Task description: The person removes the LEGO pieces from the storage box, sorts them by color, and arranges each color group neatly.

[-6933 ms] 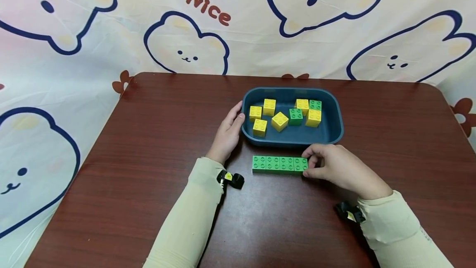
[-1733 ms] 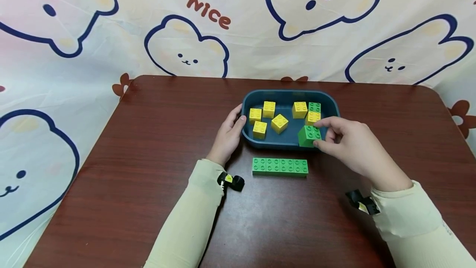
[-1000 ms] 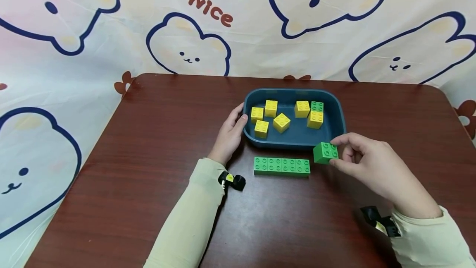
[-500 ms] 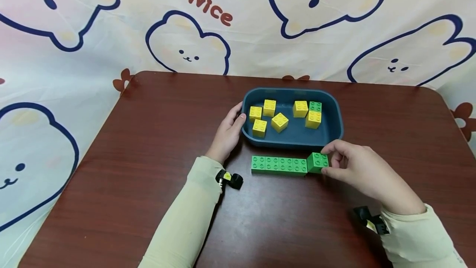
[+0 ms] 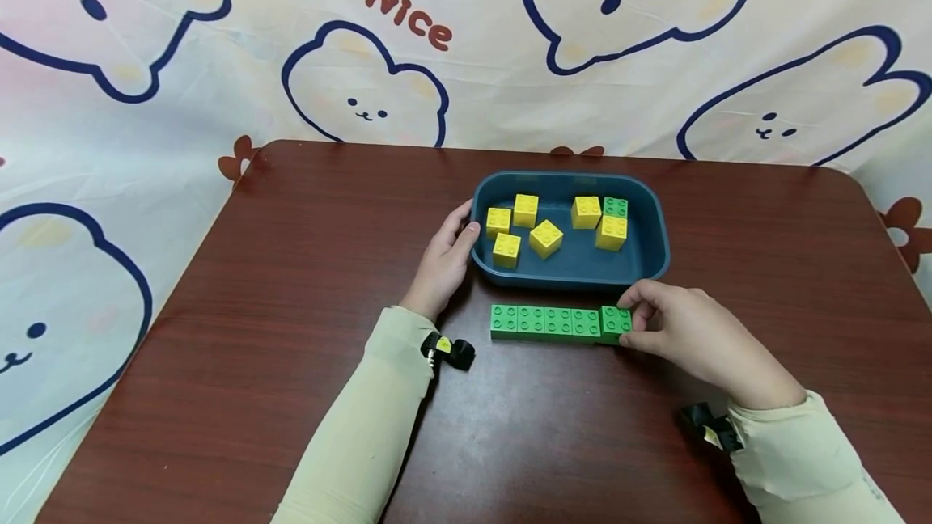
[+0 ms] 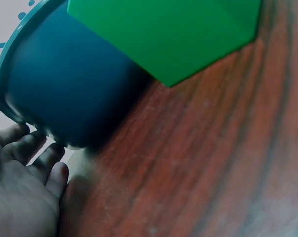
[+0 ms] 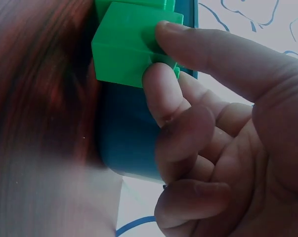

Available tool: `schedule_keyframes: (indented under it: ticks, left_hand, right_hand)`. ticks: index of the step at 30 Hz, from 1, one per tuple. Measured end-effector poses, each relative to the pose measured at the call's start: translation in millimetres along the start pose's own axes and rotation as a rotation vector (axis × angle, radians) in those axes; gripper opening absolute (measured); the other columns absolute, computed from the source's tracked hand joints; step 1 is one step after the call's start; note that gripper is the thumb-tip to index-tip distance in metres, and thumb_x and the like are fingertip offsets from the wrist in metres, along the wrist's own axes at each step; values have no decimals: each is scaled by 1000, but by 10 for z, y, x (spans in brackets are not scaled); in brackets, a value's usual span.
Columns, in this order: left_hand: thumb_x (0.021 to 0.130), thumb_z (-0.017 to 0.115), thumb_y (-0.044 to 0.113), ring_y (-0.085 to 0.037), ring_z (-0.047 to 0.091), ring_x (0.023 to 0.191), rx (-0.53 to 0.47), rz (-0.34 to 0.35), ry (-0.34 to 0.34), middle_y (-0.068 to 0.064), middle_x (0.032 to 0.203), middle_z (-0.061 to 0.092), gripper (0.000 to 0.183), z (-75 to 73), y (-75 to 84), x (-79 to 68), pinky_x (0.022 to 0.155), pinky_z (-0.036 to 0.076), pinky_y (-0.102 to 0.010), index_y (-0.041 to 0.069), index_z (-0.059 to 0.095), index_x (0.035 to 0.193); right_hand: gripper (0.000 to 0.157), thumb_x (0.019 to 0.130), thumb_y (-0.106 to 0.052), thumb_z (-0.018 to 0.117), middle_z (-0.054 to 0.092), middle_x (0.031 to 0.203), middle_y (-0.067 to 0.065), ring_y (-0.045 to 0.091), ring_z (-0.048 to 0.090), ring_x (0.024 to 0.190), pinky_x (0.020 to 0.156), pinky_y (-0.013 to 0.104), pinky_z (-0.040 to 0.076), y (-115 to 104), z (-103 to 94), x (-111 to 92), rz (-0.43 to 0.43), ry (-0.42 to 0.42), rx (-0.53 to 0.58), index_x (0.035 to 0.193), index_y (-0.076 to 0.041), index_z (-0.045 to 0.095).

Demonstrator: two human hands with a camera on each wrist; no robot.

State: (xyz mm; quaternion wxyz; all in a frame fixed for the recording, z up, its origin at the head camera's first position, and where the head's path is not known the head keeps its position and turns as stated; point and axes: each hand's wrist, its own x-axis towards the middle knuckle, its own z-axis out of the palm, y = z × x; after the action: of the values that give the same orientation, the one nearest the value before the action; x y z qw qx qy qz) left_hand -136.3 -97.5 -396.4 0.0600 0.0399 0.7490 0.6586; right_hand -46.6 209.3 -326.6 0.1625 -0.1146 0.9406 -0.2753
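Note:
In the head view my right hand (image 5: 684, 338) pinches a green toy brick (image 5: 616, 323) between thumb and fingers. That brick stands on the table at the right end of a row of green bricks (image 5: 546, 323) and appears to touch it. The right wrist view shows the thumb and a fingertip on opposite faces of the green brick (image 7: 124, 47). My left hand (image 5: 440, 265) rests against the left end of a blue tray (image 5: 568, 272); in the left wrist view its fingertips touch the tray's outer wall (image 6: 64, 84).
Several yellow bricks (image 5: 546, 239) and one green brick (image 5: 616, 207) lie in the tray. The tray stands behind the row on a brown wooden table (image 5: 328, 265). A printed cloth (image 5: 495, 87) hangs behind the table.
The right hand has brought the green brick out of the tray, over its front rim, and down to the row's right end. The left hand has stayed at the tray.

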Motion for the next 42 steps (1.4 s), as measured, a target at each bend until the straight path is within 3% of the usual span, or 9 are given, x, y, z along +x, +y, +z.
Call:
schedule_keyframes:
  ticks: [42]
  left_hand:
    - [109,45,28,-8,35,142,-18,22,3,9,153,43,44,7,-13,6,117,30,-41,24,43,153]
  right_hand:
    - [34,82,-20,84,61,78,-10,12,52,66,60,31,41,10,71,35,-7,-14,-24,109,-14,65]
